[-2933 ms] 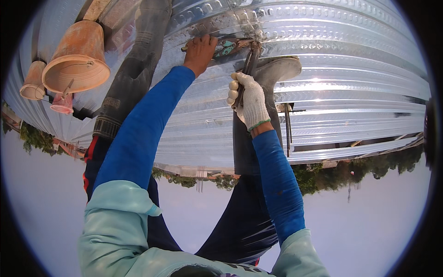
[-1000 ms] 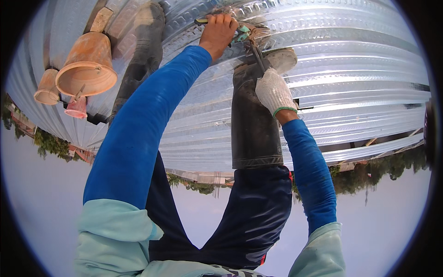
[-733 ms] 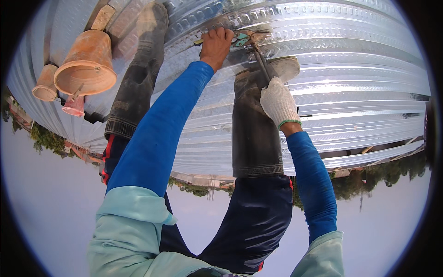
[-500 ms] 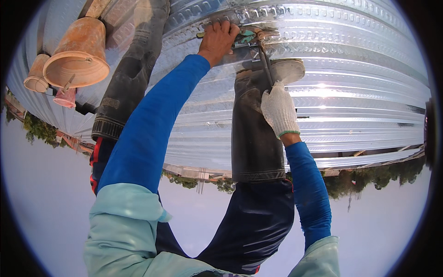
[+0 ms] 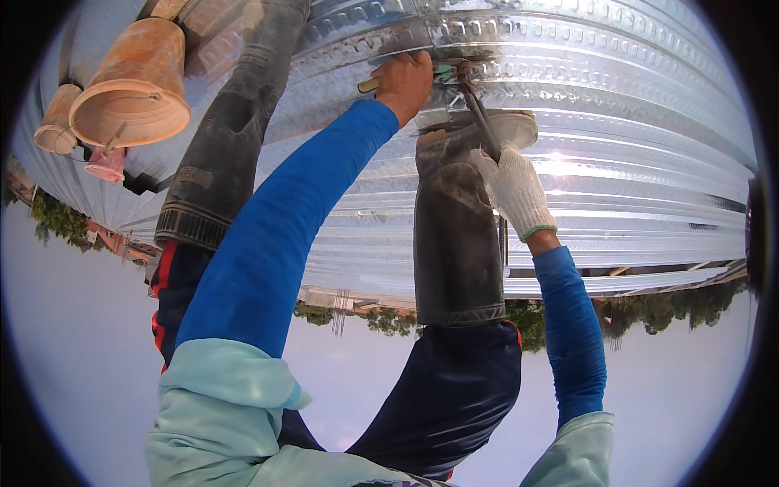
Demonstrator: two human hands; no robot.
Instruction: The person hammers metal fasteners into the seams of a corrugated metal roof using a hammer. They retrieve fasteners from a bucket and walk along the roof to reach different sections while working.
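Note:
My bare left hand (image 5: 404, 85) is closed on a hand tool (image 5: 367, 84) with a yellowish handle and teal parts, low against the corrugated metal sheet (image 5: 617, 97). The tool's head reaches a rusty metal piece (image 5: 460, 70) on the sheet, partly hidden by my fingers. My gloved right hand (image 5: 511, 187) grips a long dark metal bar (image 5: 479, 118) that slants up to that rusty piece and meets it beside the teal tool. My right boot (image 5: 454, 235) is under the bar and my left boot (image 5: 219, 162) lies to the left of my arm.
An orange bucket (image 5: 130, 81), a smaller bucket (image 5: 58, 122) and a pink bucket (image 5: 105, 162) are at the left. A dark gap (image 5: 143, 178) shows near them. Beyond the sheets' edge are trees (image 5: 673, 304), buildings and sky.
Both hands have shifted right since the earliest frame, the gloved one also lower. The bar now leans more steeply leftward at its top. My right boot has turned and shows more of its shaft.

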